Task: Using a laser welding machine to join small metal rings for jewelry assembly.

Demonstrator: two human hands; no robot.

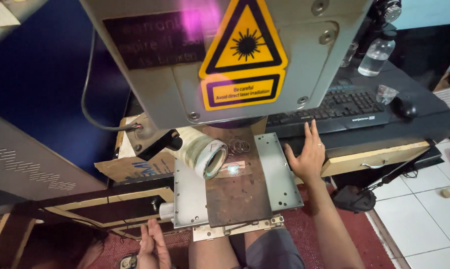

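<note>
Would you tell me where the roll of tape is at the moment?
In the head view, the roll of tape lies left of centre on the metal work plate, beside loose wire rings.

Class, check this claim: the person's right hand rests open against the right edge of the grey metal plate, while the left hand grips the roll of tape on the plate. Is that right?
Not quite. The head view shows the left hand open and empty at the lower edge of the picture, well clear of the roll of tape. The right hand does rest open against the grey metal plate.

Both arms are bare, with no sleeves. The right hand [308, 155], at three o'clock, wears a thin ring on one finger. The left hand [153, 245], at seven o'clock, shows none. Grey shorts [272, 251] cover the lap at six o'clock.
</note>
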